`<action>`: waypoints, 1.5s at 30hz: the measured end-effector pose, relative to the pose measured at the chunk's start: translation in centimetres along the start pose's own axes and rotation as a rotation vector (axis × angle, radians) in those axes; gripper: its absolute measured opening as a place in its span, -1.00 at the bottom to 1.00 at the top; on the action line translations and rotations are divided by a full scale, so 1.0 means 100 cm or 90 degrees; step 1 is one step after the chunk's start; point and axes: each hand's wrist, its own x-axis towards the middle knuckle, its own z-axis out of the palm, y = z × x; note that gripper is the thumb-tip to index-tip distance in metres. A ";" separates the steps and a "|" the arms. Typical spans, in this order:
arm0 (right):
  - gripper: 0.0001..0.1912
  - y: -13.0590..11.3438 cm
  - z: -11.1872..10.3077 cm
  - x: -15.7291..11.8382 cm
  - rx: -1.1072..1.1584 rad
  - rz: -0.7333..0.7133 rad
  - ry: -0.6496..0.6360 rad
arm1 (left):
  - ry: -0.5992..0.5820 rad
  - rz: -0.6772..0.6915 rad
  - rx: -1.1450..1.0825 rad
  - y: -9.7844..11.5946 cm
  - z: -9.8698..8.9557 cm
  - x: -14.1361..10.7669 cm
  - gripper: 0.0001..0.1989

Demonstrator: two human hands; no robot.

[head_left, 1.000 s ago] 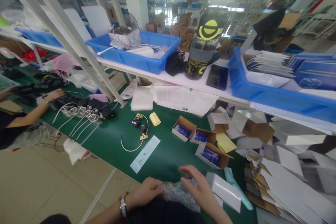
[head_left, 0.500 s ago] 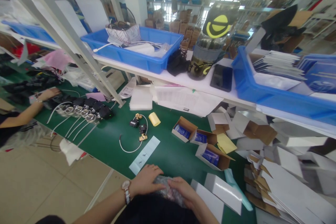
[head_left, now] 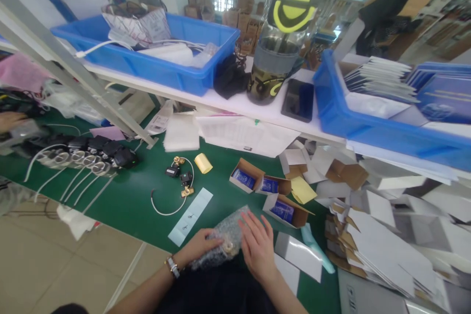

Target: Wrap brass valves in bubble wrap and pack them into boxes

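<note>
A bundle wrapped in bubble wrap [head_left: 224,235] lies on the near edge of the green table [head_left: 140,201], with a brass part showing through it. My left hand [head_left: 200,245] grips the bundle's left end; a watch sits on that wrist. My right hand [head_left: 257,245] lies flat against the bundle's right side, fingers spread. Just left of the bundle lies a pale blue strip [head_left: 191,216]. Beyond it sits a brass fitting with a white cable [head_left: 180,184].
Three open cardboard boxes with blue contents [head_left: 270,194] stand ahead. Flat white and brown cartons [head_left: 371,240] pile up at right. A shelf holds blue bins [head_left: 147,56], a phone [head_left: 298,100] and a jar [head_left: 279,59]. Black-capped fittings [head_left: 88,154] lie far left.
The bundle has come up from my lap onto the table's edge. My right hand has opened out flat against it. The view has tilted down and shifted left.
</note>
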 end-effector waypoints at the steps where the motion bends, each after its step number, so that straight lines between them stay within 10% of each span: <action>1: -0.61 -0.004 0.004 0.001 0.049 0.033 -0.029 | 0.014 -0.001 -0.029 0.006 0.000 0.003 -0.37; 7: -0.34 -0.018 0.055 0.010 0.734 0.453 0.037 | 0.122 0.065 -0.086 0.052 0.011 0.025 -0.48; 12: -0.27 -0.008 0.064 0.038 0.838 0.548 0.112 | 0.219 0.256 0.266 0.080 0.021 0.057 -0.61; 16: -0.42 0.021 0.041 0.068 0.586 0.513 0.190 | 0.332 0.269 0.440 0.094 -0.001 0.105 -0.71; 19: -0.49 0.042 0.024 0.095 0.243 0.286 0.262 | 0.402 0.221 0.470 0.106 -0.022 0.148 -0.84; 25: -0.63 0.074 0.020 0.145 -0.253 -0.072 0.300 | 0.302 0.198 0.558 0.124 -0.029 0.198 -0.90; 35: -0.53 0.057 0.044 0.115 -0.415 -0.022 -0.031 | 0.221 0.135 0.539 0.067 -0.028 0.125 -0.82; 45: -0.70 0.056 0.085 0.014 -0.473 -0.166 -0.059 | 0.279 0.105 0.481 0.011 -0.015 0.058 -0.83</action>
